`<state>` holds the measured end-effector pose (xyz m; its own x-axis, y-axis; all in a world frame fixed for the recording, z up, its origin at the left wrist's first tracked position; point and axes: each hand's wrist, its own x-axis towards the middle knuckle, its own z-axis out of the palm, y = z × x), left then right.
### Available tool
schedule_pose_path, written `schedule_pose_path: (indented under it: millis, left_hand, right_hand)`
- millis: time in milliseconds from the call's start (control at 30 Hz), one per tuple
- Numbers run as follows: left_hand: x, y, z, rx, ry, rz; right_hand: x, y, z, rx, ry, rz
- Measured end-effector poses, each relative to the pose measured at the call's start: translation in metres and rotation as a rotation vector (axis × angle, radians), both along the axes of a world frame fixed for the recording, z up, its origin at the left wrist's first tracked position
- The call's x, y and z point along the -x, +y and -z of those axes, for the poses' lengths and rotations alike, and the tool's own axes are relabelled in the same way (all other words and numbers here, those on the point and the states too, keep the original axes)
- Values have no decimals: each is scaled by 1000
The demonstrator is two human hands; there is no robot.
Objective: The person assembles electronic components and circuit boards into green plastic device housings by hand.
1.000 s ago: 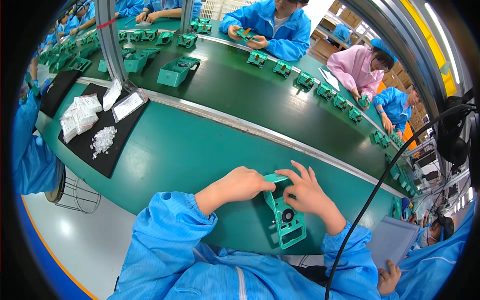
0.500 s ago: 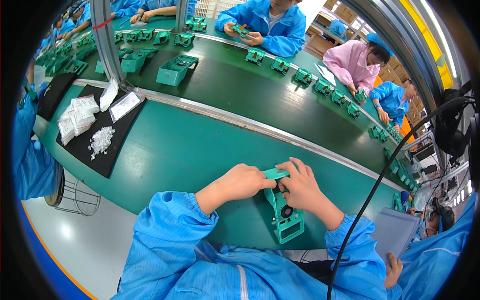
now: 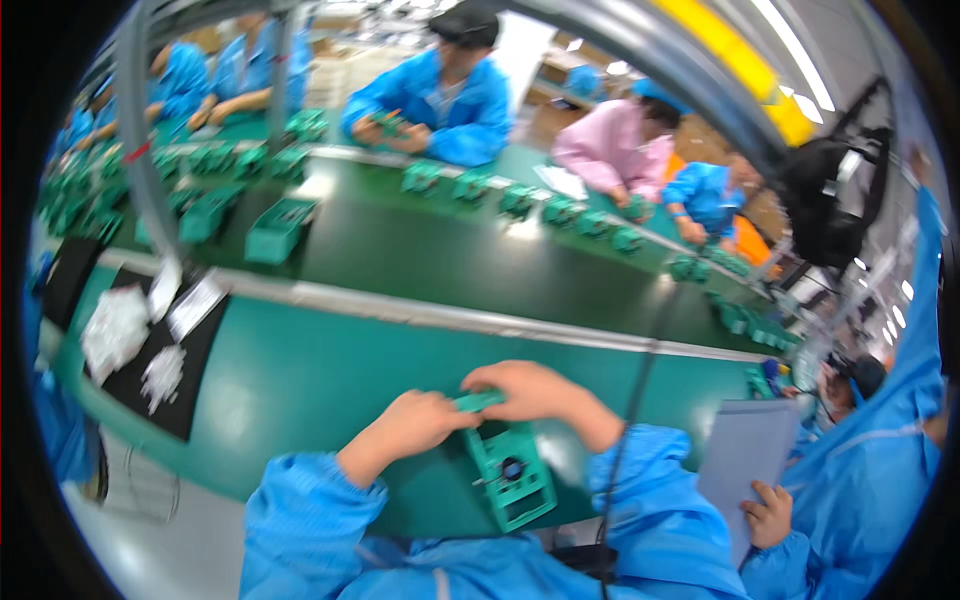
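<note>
Whole view has swung since the last frame, so the counter [image 3: 300, 370] and everything on it sits lower and further left, and the right hand looks closer in beside the left one. Biggest thing is that counter, with a black mat [image 3: 188, 408] off at the far left, well apart from the work. Next down is the green housing [image 3: 533, 468], out in front of the person near the counter's close edge; can't tell if it's resting or held just clear. Its long axis runs from the hands back toward the body, slanting a bit right, so most of it lies on the near side of both hands. Left hand [image 3: 415, 425] is at the far end from the left, fingers curled and bunched on the edge. Right hand [image 3: 530, 390] comes over from the right, half-closed, fingers pointing left onto that same end. Both seem to have hold of it, but blur hides the exact grip. Neither is clearly nearer. Smallest bit: the round black part [image 3: 512, 468] midway down the housing, with no fingers on it.
</note>
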<state>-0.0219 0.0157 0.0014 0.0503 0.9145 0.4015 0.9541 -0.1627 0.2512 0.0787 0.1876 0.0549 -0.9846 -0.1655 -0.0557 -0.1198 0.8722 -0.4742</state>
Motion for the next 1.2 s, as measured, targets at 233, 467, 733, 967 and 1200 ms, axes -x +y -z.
schedule_pose_path:
  millis: [233,467,733,967,1200]
  left_hand:
    - [1,-13,-11,-150,-321,-90]
    - [-5,-10,-8,-146,-470,-164]
    - [0,-3,-8,-134,-594,-197]
    - [9,-14,-10,-24,-1203,-240]
    - [22,-10,9,90,-2397,-83]
  right_hand:
    - [-53,80,26,298,-144,442]
    - [-184,138,44,808,432,1596]
    - [-270,237,120,700,1348,2402]
    - [-241,215,79,853,1754,2309]
    - [-123,108,165,206,1184,1597]
